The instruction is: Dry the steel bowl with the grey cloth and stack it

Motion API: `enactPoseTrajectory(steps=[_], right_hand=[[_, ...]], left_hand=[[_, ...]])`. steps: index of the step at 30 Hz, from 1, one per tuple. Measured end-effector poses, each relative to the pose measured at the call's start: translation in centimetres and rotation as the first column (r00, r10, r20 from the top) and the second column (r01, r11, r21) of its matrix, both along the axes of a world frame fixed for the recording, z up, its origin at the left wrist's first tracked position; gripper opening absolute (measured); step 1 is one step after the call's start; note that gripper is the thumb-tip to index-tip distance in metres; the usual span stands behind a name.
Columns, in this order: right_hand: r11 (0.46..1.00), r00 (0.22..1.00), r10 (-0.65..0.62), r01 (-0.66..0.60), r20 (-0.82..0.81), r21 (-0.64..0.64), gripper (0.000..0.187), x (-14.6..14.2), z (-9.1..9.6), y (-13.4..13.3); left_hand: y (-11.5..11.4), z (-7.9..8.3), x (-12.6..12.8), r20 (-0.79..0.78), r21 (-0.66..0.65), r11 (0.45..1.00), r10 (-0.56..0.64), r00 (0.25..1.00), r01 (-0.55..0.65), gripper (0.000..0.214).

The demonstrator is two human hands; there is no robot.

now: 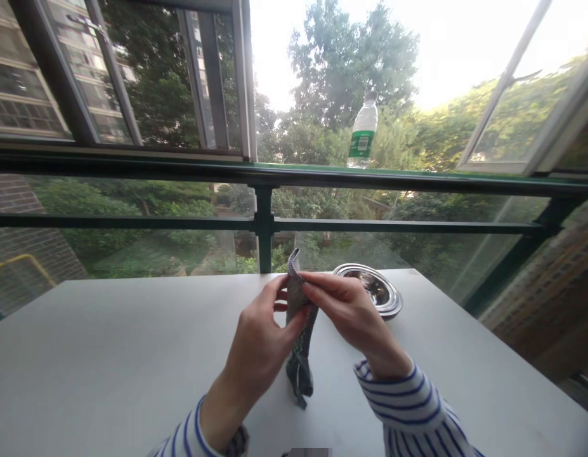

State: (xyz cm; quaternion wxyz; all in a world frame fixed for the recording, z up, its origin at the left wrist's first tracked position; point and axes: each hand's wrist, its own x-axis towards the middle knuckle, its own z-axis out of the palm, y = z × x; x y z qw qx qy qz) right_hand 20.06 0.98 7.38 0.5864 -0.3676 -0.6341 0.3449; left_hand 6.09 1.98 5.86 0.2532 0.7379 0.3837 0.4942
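Observation:
A long, narrow piece of grey patterned cloth (pixel 295 298) is held upright above the white table, its top edge curled. My left hand (pixel 262 336) grips it from the left, the thumb across its near face and the fingers behind. From the right, my right hand (pixel 348 311) pinches its edge near the top between thumb and fingers. Below my hands the cloth hangs in folds, with some green showing, down to a darker, crumpled lower end. I cannot tell what kind of article it is.
Nested steel bowls (pixel 393 304) stand at the back right of the white table (pixel 132 355). Behind the table runs a dark green railing (pixel 313 175) with glass panels. A clear plastic bottle (pixel 363 136) with a green label stands at the rail by the open window.

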Motion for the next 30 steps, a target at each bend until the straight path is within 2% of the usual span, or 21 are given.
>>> enactPoseTrajectory(steps=[4, 8, 12, 16, 20, 22, 25, 28, 30], right_hand=[[0.998, 0.996, -0.066, 0.065, 0.052, 0.022, 0.019, 0.0, 0.1, 0.1], [0.954, 0.948, -0.297, 0.288, 0.116, 0.088, 0.018, 0.2, -0.2, 0.2], [0.888, 0.875, -0.448, 0.412, 0.182, 0.206, 0.017, -0.4, -0.3, -0.2], [0.851, 0.827, -0.505, 0.431, 0.245, 0.3, 0.016, -2.0, -0.3, -0.9], [0.863, 0.854, -0.479, 0.415, 0.204, 0.288, 0.016, -3.1, -0.7, -1.0], [0.89, 0.89, -0.429, 0.388, 0.153, 0.24, 0.018, -3.2, -0.8, -0.9], [0.949, 0.952, -0.294, 0.28, 0.087, 0.148, 0.024, -2.9, -0.8, -0.8], [0.99, 0.991, -0.131, 0.129, 0.032, 0.064, 0.028, -2.5, -0.7, -0.7], [0.997, 0.998, -0.064, 0.063, 0.022, 0.051, 0.03, -2.2, -0.7, -0.7]], left_hand=[[0.1, 0.0, -0.2, -0.012, -0.009, 1.0, 0.026, 1.0, -0.026, 0.033], [0.9, 0.1, -1.0, 0.108, -0.132, 0.99, 0.07, 0.992, -0.056, 0.028], [1.8, 0.1, -1.6, 0.351, -0.308, 0.949, 0.054, 0.935, 0.061, 0.034], [1.4, 0.3, -1.3, 0.409, -0.326, 0.934, 0.0, 0.912, 0.146, 0.035], [0.3, 0.9, -1.2, 0.344, -0.276, 0.924, -0.162, 0.925, 0.264, 0.034], [0.0, 1.3, -1.4, 0.307, -0.253, 0.918, -0.223, 0.925, 0.305, 0.035], [0.0, 1.5, -1.8, 0.28, -0.246, 0.897, -0.296, 0.913, 0.366, 0.043], [0.4, 1.3, -2.1, 0.289, -0.25, 0.892, -0.304, 0.908, 0.378, 0.056], [0.9, 1.2, -2.2, 0.282, -0.249, 0.917, -0.239, 0.929, 0.312, 0.053]])
